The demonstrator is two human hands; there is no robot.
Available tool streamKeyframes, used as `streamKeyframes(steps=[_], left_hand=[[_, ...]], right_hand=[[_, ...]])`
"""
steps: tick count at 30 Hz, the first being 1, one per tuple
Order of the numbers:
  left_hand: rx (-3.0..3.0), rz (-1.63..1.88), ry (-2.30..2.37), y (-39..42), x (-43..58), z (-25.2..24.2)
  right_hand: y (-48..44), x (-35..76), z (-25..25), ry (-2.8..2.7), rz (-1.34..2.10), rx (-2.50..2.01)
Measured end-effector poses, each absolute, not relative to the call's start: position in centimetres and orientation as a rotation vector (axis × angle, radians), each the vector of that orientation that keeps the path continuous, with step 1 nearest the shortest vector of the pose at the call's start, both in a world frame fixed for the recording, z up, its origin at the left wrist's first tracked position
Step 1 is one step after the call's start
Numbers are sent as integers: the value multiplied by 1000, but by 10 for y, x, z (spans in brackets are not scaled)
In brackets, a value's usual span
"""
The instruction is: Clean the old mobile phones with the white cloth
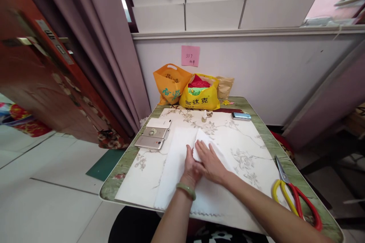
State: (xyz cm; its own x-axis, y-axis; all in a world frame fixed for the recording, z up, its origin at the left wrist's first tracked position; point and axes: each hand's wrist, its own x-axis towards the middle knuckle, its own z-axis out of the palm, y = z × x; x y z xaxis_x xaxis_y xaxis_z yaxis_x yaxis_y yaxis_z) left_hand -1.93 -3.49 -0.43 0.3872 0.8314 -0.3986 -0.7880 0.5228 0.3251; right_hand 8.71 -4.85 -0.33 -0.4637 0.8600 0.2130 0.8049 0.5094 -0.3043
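Note:
A white cloth (176,171) with a zigzag-cut edge lies over the floral sheet in front of me, with one part folded up in the middle. My right hand (209,161) rests on that folded part with its fingers stretched out and flat. Close against it is my left hand (191,167), a green bangle (186,191) on the wrist. One of its digits points straight up beside the fold; the rest of its fingers are partly hidden behind the right hand. Both hands touch the cloth near its centre.
Three phones (154,132) lie at the left. Scissors (295,197) with red and yellow handles are at the right edge. A small bottle (204,116) and a blue device (241,116) lie farther back, before an orange bag (171,83) and a yellow bag (201,98).

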Motion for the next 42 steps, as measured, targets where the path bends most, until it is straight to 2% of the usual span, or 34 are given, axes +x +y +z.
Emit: streamKeyframes(steps=[3, 6, 13, 17, 22, 28, 37, 42], left_hand=[[22, 993, 617, -37, -19, -7], [37, 1024, 561, -35, -17, -5], [150, 1225, 530, -29, -14, -5], [130, 1243, 557, -29, -13, -6], [83, 1220, 581, -26, -12, -4], [76, 1227, 568, -26, -11, -4], [199, 1214, 500, -28, -14, -13], [325, 1184, 476, -29, -15, -14]], right_hand=[[-68, 84, -8, -2468, 239, -1212], [-64, 86, -8, -2412, 336, -1250], [-43, 105, 2, -1979, 765, -1164], [-59, 134, 7, -1775, 478, -1376], [-82, 146, 3, -2048, 72, -1647], [-82, 129, -3, -2156, -190, -1756], [-85, 180, 18, -2134, -197, -1882], [-87, 194, 29, -2155, 223, -1728]])
